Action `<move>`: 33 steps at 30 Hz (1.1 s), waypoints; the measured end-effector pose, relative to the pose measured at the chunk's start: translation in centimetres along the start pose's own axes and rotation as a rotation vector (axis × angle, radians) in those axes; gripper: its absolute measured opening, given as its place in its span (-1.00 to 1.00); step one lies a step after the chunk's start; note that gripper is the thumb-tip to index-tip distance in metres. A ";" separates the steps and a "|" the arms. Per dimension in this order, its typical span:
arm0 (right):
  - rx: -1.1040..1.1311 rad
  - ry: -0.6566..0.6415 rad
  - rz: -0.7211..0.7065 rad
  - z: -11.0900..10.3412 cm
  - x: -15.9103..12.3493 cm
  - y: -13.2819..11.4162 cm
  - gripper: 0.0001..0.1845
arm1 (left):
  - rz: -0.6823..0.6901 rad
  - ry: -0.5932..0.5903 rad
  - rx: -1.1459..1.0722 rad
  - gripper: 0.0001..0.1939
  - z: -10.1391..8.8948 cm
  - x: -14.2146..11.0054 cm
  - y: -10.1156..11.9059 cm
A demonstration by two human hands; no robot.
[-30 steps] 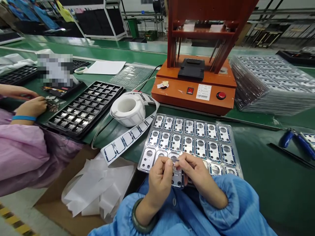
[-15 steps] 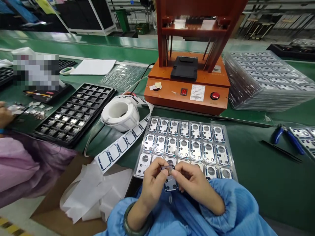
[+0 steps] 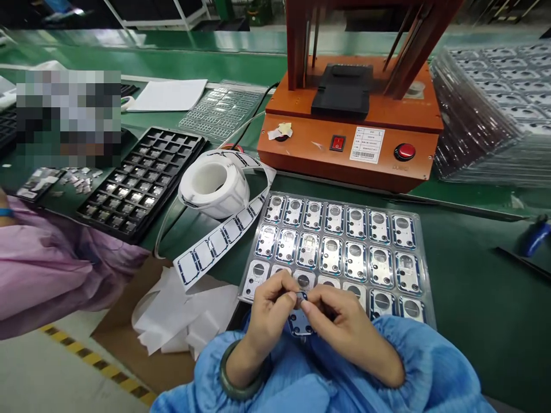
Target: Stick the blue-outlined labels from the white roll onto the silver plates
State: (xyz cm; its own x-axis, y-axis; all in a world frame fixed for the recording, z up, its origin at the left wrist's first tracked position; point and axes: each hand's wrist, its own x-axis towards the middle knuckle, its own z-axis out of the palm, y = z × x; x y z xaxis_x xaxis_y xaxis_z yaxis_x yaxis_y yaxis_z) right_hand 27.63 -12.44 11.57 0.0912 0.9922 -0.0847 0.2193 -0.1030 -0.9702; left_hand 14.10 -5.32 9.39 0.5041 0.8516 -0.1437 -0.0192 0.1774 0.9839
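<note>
Between my two hands is a small flat metal plate (image 3: 300, 324) with a dark blue edge and round holes in its lower corners. My left hand (image 3: 272, 307) pinches its upper left side between thumb and fingers. Opposite it, my right hand (image 3: 338, 318) pinches the upper right side, its thumb near the top edge. The fingertips cover part of the plate. Just beyond the hands lies a clear plastic tray (image 3: 424, 269) holding rows of similar plates. A roll of white backing tape (image 3: 214, 183) stands left of the tray, its strip of dark-blue frame-shaped adhesives unrolled towards me.
An orange press machine (image 3: 310, 132) stands behind the tray, with stacked clear trays (image 3: 482, 143) to its right. Tweezers (image 3: 523, 263) and blue-handled pliers (image 3: 536, 236) lie right. A black compartment tray (image 3: 144, 183), waste backing paper (image 3: 189, 315) and a co-worker's pink sleeve (image 3: 55, 264) are left.
The plate tilted to show its face, then both thumbs came close together at its top edge. My view has tipped downward. The co-worker's hands have left the view at the left.
</note>
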 end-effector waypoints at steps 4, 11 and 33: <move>0.083 0.001 0.075 0.0 -0.1 0.1 -0.79 | -0.071 -0.059 -0.113 -0.85 -0.5 0.1 0.1; 0.174 0.034 0.153 -0.1 -0.1 0.5 -0.73 | -0.109 -0.073 -0.218 -0.79 -0.9 -0.2 -0.3; 0.041 0.391 -0.224 0.7 -3.0 1.5 -0.92 | 0.146 0.361 0.157 -0.71 0.6 -0.6 -1.5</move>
State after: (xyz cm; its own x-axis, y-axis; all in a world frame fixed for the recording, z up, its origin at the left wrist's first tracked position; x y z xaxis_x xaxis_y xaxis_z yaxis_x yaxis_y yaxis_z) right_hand 26.96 -15.53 10.25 0.4075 0.8880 0.2130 0.2379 0.1219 -0.9636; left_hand 14.34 -6.43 8.03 0.1701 0.9854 -0.0020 0.0780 -0.0115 0.9969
